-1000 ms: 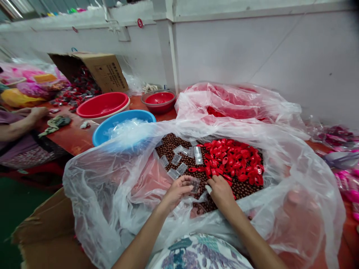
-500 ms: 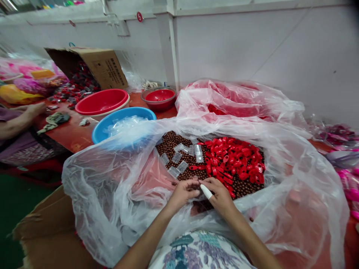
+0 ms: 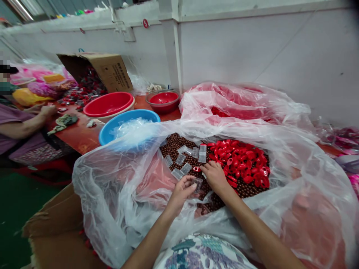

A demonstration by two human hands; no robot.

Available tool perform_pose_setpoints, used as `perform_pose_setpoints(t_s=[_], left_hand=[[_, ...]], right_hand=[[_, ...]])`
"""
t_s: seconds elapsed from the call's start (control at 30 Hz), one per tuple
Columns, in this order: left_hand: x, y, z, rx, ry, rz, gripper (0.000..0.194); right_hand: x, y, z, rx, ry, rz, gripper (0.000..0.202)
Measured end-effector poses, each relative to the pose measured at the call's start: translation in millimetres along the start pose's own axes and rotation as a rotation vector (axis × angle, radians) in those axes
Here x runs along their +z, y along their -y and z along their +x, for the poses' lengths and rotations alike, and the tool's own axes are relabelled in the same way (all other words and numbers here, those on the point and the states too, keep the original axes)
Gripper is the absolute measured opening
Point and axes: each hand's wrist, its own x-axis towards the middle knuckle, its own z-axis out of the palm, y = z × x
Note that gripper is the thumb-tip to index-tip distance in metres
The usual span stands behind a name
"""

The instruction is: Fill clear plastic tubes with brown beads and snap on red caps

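Note:
My left hand [image 3: 181,194] pinches a small clear plastic case [image 3: 197,183] between thumb and fingers, above the brown beads [image 3: 179,142]. My right hand [image 3: 215,177] reaches forward, its fingers closed over one end of a single red plastic piece [image 3: 196,169] lying on the beads. A white finger cover [image 3: 204,175] shows partly on that hand. Several more clear cases [image 3: 185,168] lie just beyond my hands. A pile of glossy red plastic pieces [image 3: 238,158] rests on the beads to the right. Clear plastic sheeting [image 3: 112,186] surrounds the beads.
A blue basin [image 3: 105,132] of clear plastic parts stands left, near a red basin [image 3: 109,104] and a smaller bowl [image 3: 163,99]. An open carton [image 3: 110,71] spills parts behind. A co-worker's arm [image 3: 28,127] is at far left. A bag of red parts [image 3: 238,101] lies by the wall.
My hands have parted. The right hand moved forward to the red piece on the beads; the left now shows the clear case in its fingers. The whole view shifted slightly.

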Motion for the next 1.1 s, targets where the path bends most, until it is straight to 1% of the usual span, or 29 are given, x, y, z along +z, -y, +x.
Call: perform_pose_setpoints(t_s=[0.1,0.2,0.33,0.4,0.47,0.53,0.6,0.67,0.73,0.87,1.1], left_hand=[[-2.1,0,-1,0.005,-0.01,-0.004,0.042],[-1.5,-1,-2,0.003,0.005,0.024,0.047],[5.6,-5,-1,0.026,0.023,0.05,0.049],[9.5,-6,0,0.035,0.038,0.083,0.05],[12.0,-5,0,0.04,0.058,0.139,0.05],[13.1,-2,0,0.052,0.069,0.184,0.05],[13.7,1,0,0.063,0.065,0.211,0.05],[14.4,3,-1,0.066,0.057,0.235,0.049],[15.4,3,-1,0.079,0.041,0.276,0.046],[17.1,1,-3,0.133,0.021,0.378,0.039],[18.3,-3,-4,0.225,0.058,0.532,0.033]], right_hand=[[1,-3,-5,0.034,-0.035,0.069,0.027],[-4,-2,-19,0.061,-0.059,0.167,0.031],[-18,7,-42,0.123,-0.023,0.517,0.035],[-25,11,-52,0.134,0.013,0.627,0.041],[-31,14,-60,0.093,0.043,0.602,0.049],[-35,15,-66,0.042,0.071,0.54,0.063],[-36,15,-71,0.006,0.101,0.459,0.078],[-35,13,-76,-0.016,0.118,0.379,0.087],[-33,12,-80,-0.036,0.114,0.332,0.09],[-30,10,-87,-0.073,0.087,0.316,0.092],[-31,7,-97,-0.15,0.006,0.268,0.094]])
